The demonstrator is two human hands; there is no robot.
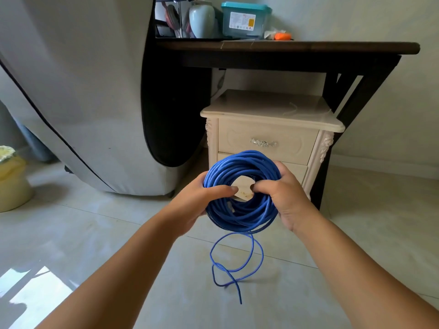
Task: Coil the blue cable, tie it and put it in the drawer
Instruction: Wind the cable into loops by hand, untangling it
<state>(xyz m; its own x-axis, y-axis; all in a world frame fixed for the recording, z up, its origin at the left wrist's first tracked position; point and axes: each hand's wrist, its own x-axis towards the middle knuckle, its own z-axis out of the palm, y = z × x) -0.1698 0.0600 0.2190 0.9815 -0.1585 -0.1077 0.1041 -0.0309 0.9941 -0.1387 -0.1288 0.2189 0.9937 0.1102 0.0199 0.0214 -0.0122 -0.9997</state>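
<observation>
Coiling nearly done: round blue cable coil [240, 193] gripped by left hand [202, 198] and right hand [282, 193], fingers curled through its centre; loose tail [234, 262] dangling, untied; cream bedside-cabinet drawer [267, 143] beyond closed.

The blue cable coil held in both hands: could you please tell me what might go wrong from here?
1. The coiled blue cable looks untied; only the left hand and right hand grip it, so releasing either may let turns spring loose.
2. Its loose tail hangs in a crossed loop below and could knot when wound.
3. The cream cabinet's top drawer is shut, and both hands are busy.
</observation>
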